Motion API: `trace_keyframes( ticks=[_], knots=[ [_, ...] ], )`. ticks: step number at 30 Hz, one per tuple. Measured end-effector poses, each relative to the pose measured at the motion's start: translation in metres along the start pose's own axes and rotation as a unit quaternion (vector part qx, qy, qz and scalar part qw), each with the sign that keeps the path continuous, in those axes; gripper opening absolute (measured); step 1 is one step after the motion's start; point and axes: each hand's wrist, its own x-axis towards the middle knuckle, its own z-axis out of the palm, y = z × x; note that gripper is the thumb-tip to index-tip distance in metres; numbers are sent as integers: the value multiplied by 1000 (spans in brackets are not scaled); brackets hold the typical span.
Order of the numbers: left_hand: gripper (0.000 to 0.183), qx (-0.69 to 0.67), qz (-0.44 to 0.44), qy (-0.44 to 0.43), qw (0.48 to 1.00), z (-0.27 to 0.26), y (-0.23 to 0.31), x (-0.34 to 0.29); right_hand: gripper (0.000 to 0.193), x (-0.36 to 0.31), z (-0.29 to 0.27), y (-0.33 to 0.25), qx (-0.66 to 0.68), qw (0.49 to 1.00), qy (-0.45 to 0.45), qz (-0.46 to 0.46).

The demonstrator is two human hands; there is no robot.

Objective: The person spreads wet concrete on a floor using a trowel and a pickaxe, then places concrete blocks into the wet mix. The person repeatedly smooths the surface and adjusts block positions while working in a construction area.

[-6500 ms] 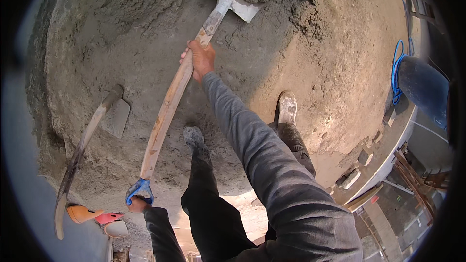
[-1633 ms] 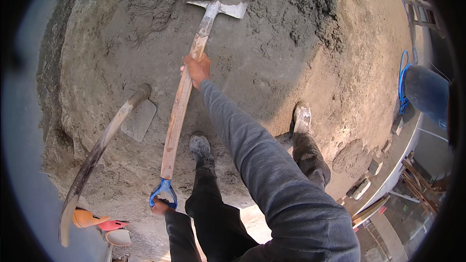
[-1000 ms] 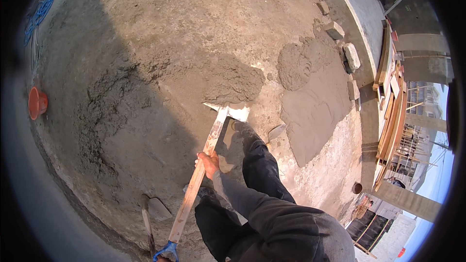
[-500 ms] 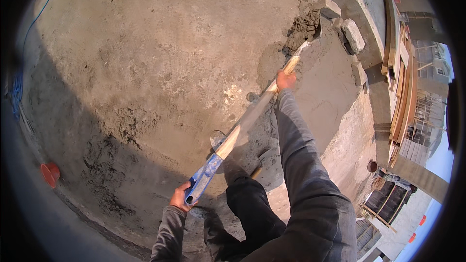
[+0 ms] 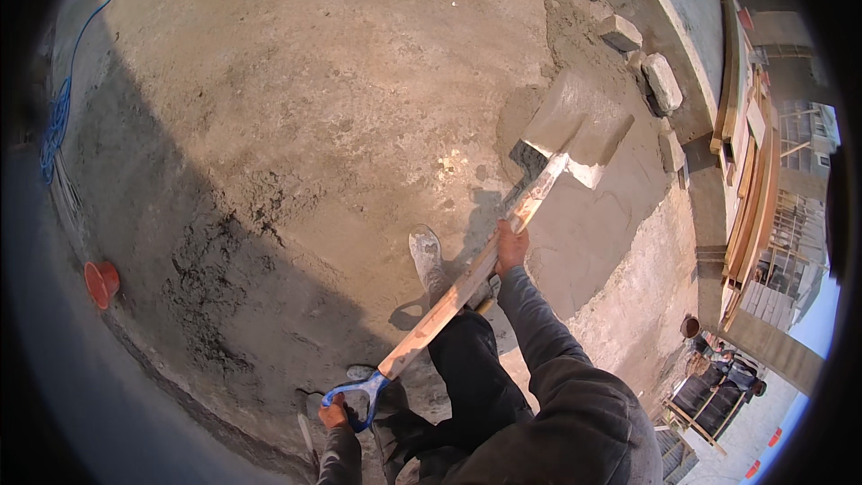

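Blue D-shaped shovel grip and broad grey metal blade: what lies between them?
The long, pale-brown wooden shaft, gripped by the right hand; the head view shows it.

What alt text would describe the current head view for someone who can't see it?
Shovel held two-handed, its blade at a patch of wet-looking mortar: left grip on the blue handle, right grip on the wooden shaft. Stones line the mortar's upper-right side; a red bucket is at far left.
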Motion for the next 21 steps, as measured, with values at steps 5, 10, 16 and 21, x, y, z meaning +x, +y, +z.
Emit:
trace_keyframes(
  ticks=[5, 10, 16, 21],
  knots=[
    [14, -92, -55, 144, 984, -156, -121, -38, 28, -189, 48, 87, 2, 976, -196, 91],
    [11, -273, -94, 228, 930, -249, -261, -78, 29, -335, 84, 215, -119, 927, -324, 145],
    [10, -380, -286, 368, 799, -232, -452, -173, 27, -504, 44, 370, -366, 808, -441, 136],
    [19, -343, -466, 455, 677, -188, -535, -278, 32, -559, -65, 478, -505, 676, -505, 179]
  ],
)
